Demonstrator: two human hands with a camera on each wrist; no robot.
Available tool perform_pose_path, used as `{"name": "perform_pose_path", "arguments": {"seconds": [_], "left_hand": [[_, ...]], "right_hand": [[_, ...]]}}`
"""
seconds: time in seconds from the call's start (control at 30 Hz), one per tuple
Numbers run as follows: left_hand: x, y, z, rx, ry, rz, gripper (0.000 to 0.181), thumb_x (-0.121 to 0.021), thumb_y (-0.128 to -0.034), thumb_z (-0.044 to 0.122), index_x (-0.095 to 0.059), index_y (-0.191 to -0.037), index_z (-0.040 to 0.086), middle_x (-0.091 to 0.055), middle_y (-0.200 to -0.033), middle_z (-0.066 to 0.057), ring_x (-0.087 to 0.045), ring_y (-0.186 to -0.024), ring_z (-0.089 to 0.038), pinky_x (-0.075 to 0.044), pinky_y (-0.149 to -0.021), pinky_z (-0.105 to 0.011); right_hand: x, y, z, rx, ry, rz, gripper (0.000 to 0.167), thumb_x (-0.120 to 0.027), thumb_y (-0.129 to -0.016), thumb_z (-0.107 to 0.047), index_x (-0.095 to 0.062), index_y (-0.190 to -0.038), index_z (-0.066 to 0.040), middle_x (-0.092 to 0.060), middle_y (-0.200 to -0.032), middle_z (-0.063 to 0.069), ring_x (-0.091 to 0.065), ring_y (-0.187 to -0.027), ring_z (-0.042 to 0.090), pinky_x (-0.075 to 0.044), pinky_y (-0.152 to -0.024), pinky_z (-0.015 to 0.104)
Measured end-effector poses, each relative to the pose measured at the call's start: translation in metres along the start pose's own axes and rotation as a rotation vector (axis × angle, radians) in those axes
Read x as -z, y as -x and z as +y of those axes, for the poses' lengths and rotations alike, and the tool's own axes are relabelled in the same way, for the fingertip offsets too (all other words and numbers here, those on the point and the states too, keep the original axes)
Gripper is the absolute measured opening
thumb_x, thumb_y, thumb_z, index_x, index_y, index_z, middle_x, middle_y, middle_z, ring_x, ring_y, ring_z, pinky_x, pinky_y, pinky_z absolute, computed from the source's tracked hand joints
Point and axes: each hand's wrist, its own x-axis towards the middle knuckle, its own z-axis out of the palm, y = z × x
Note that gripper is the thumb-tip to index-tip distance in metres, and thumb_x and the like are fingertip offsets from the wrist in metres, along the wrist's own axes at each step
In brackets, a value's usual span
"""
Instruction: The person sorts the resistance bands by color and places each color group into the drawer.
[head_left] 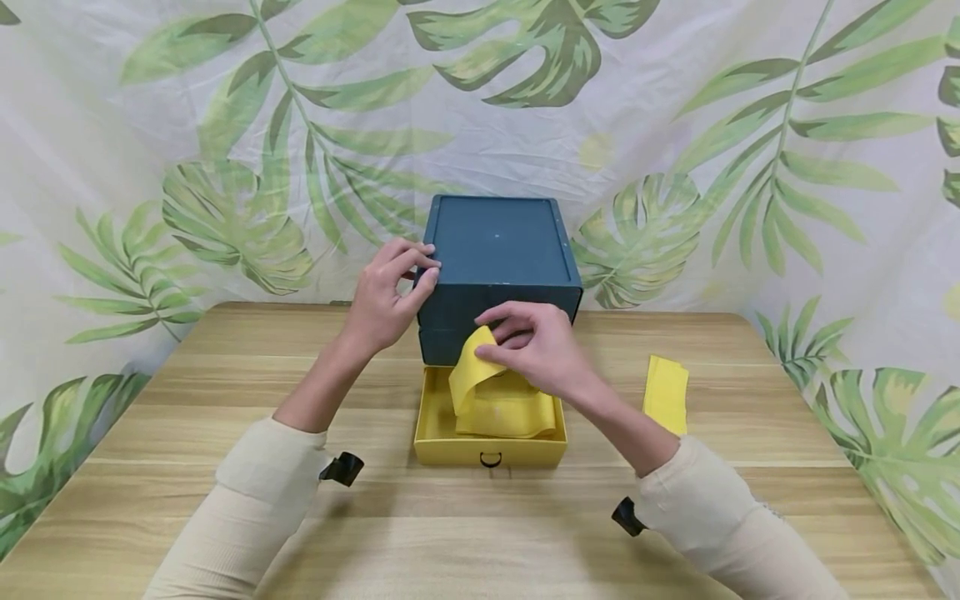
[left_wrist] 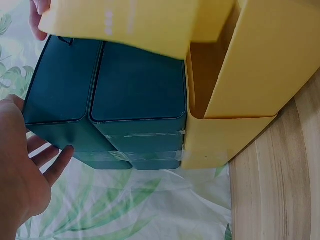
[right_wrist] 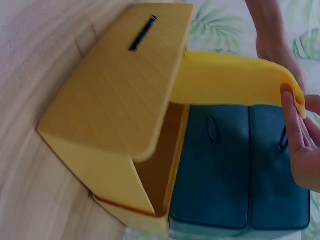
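Note:
A stacked drawer box, dark blue-green (head_left: 498,242) above and yellow at the bottom, stands on the table. Its lowest yellow drawer (head_left: 457,454) is pulled out, with a small black pull loop at the front. My right hand (head_left: 540,346) pinches one end of a wide, flexible yellow band (head_left: 468,375) between thumb and fingers. The rest of the band hangs into the drawer; in the right wrist view the band (right_wrist: 225,80) stretches from drawer to fingertips. My left hand (head_left: 390,292) touches the box's upper left edge, fingers loosely bent, seen beside the dark side (left_wrist: 60,90) in the left wrist view.
A folded yellow strip (head_left: 666,392) lies on the wooden table (head_left: 375,533) to the right, partly behind my right forearm. Behind the table hangs a leaf-patterned cloth (head_left: 645,142). Both sleeves carry a small black device (head_left: 345,468) near the wrist.

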Motion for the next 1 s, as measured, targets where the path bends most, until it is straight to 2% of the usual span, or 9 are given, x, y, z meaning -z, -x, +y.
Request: {"name": "perform_pose_path", "arguments": {"seconds": [0.27,0.63,0.77,0.9,1.0], "left_hand": [[0.0,0.0,-0.001,0.008,0.0,-0.006,0.014,-0.063,-0.1008,0.006,-0.072,-0.099,-0.004,-0.065,-0.122,-0.02,-0.06,-0.115,-0.035,-0.057,-0.087,-0.048],[-0.001,0.001,-0.002,0.009,-0.004,-0.008,0.014,-0.062,-0.101,0.007,-0.072,-0.099,-0.004,-0.065,-0.123,-0.021,-0.06,-0.116,-0.036,-0.056,-0.087,-0.049],[-0.001,0.002,-0.002,0.014,-0.003,-0.01,0.014,-0.062,-0.1012,0.007,-0.072,-0.099,-0.004,-0.065,-0.122,-0.021,-0.06,-0.116,-0.036,-0.056,-0.087,-0.048],[-0.001,0.001,-0.002,0.007,-0.005,-0.009,0.015,-0.062,-0.1014,0.007,-0.072,-0.099,-0.004,-0.065,-0.122,-0.021,-0.06,-0.115,-0.036,-0.057,-0.086,-0.048],[-0.001,0.001,-0.001,-0.002,-0.009,-0.005,0.015,-0.062,-0.1013,0.007,-0.072,-0.099,-0.004,-0.065,-0.122,-0.021,-0.06,-0.115,-0.036,-0.057,-0.086,-0.048]], "right_hand": [[-0.023,0.003,0.0,0.068,0.08,0.066,0.025,-0.084,-0.086,-0.004,-0.077,-0.109,0.001,-0.077,-0.087,0.012,-0.076,-0.072,0.019,-0.062,-0.07,0.027],[-0.048,0.007,0.01,0.046,0.033,0.077,0.027,-0.082,-0.088,-0.004,-0.076,-0.114,0.002,-0.077,-0.09,0.013,-0.076,-0.075,0.019,-0.061,-0.072,0.025],[-0.051,0.008,0.019,0.019,0.031,0.089,0.025,-0.082,-0.088,-0.004,-0.077,-0.112,0.001,-0.077,-0.092,0.014,-0.076,-0.078,0.02,-0.061,-0.072,0.025],[-0.047,0.015,0.032,0.002,0.074,0.095,0.023,-0.083,-0.087,-0.004,-0.078,-0.109,0.0,-0.077,-0.091,0.013,-0.076,-0.076,0.019,-0.061,-0.071,0.025],[-0.041,0.02,0.041,-0.059,0.062,0.099,0.023,-0.083,-0.086,-0.002,-0.077,-0.108,0.001,-0.077,-0.091,0.013,-0.076,-0.076,0.021,-0.062,-0.072,0.027]]}}
